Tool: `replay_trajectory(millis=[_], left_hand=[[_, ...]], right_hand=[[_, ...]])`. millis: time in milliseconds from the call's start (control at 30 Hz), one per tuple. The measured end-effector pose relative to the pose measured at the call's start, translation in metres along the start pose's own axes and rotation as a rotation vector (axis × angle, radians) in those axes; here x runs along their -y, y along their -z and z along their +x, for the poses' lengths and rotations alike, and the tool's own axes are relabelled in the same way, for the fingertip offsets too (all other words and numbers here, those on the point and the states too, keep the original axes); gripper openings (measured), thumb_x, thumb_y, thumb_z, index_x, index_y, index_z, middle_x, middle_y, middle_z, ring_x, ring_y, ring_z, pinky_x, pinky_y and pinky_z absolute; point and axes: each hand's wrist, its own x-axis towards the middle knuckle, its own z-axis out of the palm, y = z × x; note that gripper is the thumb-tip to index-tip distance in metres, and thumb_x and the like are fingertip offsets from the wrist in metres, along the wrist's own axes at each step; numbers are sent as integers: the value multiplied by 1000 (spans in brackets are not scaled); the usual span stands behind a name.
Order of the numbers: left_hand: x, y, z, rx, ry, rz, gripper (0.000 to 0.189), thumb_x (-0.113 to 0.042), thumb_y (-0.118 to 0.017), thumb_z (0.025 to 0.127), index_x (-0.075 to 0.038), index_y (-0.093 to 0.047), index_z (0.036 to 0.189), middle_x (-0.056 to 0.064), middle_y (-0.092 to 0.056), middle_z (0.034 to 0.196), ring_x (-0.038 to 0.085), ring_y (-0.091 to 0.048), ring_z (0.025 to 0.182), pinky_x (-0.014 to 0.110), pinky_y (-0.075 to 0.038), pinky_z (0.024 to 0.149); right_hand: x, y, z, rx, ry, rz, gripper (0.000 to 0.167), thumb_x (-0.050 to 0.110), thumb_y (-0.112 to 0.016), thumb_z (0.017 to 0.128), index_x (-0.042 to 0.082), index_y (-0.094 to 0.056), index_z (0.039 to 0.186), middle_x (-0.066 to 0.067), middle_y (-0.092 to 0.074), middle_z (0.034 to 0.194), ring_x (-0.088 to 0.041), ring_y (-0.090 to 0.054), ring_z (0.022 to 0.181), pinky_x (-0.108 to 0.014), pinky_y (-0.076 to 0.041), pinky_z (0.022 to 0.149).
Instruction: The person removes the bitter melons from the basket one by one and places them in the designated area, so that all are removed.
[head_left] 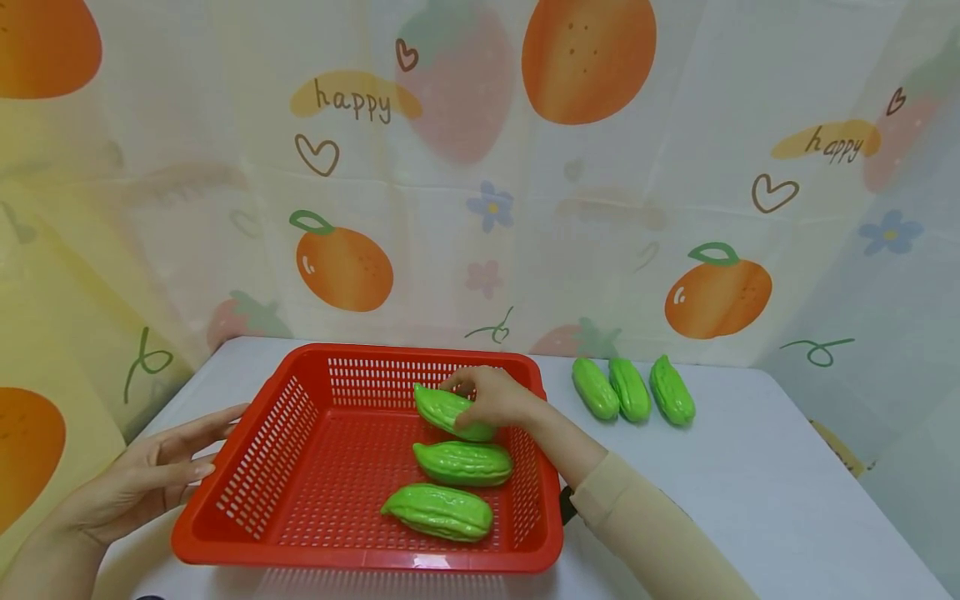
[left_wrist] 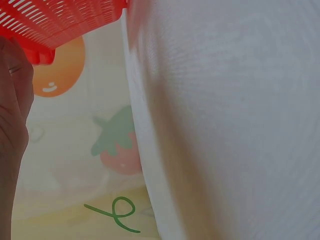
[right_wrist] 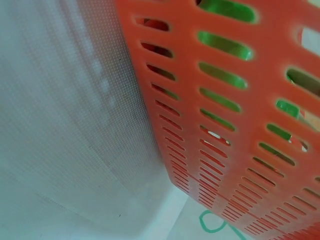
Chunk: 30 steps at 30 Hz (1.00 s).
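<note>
In the head view a red plastic basket [head_left: 352, 558] with slotted walls stands on the white table. Inside its right half lie two green bitter melons, a middle one [head_left: 463, 463] and a near one [head_left: 438, 512]. My right hand [head_left: 495, 398] reaches over the right rim and grips a third bitter melon [head_left: 435, 407] near the back wall, thumb in front and fingers behind. On the left, my left hand [head_left: 153, 475] is at the basket's outer side, its fingers extended along the rim. The left wrist view shows this hand [left_wrist: 15, 95] at the basket's rim [left_wrist: 42, 56].
Three more bitter melons lie at the table's back right: a left one [head_left: 596, 389], a middle one [head_left: 630, 390] and a right one [head_left: 672, 392]. A fruit-printed curtain [head_left: 480, 233] hangs behind the table. Through the basket wall [right_wrist: 240, 120], green shows in the right wrist view.
</note>
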Motion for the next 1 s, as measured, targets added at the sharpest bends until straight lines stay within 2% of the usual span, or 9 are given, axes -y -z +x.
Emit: replay_trajectory(millis=[167,367,600,767,1000], left_hand=[[0,3,0,21,-2,-18,69,10,-16,99,-23,-17,159,-6,-40,159,24,-52,137,41,-52,104],[1,-1,0,-6,-20,-5,68,12,-18,99,-19,-16,160,-4,-43,157,25,-55,135,40,-54,102],[1,-3,0,-48,-5,21,67,11,-21,99,-20,-17,159,-6,-46,155,22,-57,133,40,-55,101],[1,-3,0,-35,-8,16,67,11,-20,99,-19,-15,160,-5,-44,156,23,-56,134,40,-54,102],[2,1,-1,-14,-22,17,68,12,-18,99,-18,-15,160,-4,-42,158,25,-55,135,40,-54,102]], right_hand=[[-1,0,-1,-33,26,-1,49,14,-79,74,22,-67,121,-4,-70,112,-17,-61,100,-25,-53,75],[1,1,-3,-84,39,51,51,19,-79,75,25,-66,124,-3,-69,117,-17,-62,100,-26,-54,74],[2,2,-4,-148,54,148,51,21,-77,77,26,-63,127,-1,-68,121,-18,-65,100,-27,-55,77],[1,1,-5,-178,89,193,53,21,-77,77,28,-63,128,1,-68,122,-18,-65,101,-30,-55,81],[1,2,-4,-234,118,239,55,19,-79,78,30,-62,129,1,-68,122,-18,-64,101,-29,-55,80]])
